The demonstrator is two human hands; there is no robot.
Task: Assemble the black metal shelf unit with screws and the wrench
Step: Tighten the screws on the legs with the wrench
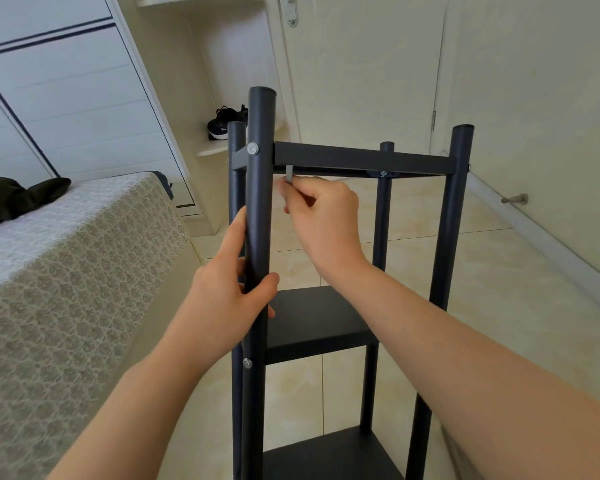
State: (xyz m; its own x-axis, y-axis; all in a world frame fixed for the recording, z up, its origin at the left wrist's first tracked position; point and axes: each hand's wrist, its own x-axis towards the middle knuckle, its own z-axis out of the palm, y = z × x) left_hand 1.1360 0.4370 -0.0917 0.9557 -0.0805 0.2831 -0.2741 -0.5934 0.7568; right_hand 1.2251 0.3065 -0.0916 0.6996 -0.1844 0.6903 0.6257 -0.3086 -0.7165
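The black metal shelf unit (361, 157) stands upright on the tiled floor, with four round posts and three shelves visible. My left hand (229, 282) grips the near left post (260, 188) at mid height. My right hand (323, 216) pinches a small grey wrench (288, 174) just under the top shelf's front rail, beside that post. A silver screw head (253, 148) shows on the post at the top shelf bracket, and another screw (247, 363) sits lower on the post. The wrench's tip is hidden under the rail.
A bed (66, 271) with a patterned cover lies close on the left, dark cloth (11, 199) on it. A white wardrobe (66, 81) and corner shelves with black shoes (226, 123) stand behind. A door (361, 64) and wall close the right.
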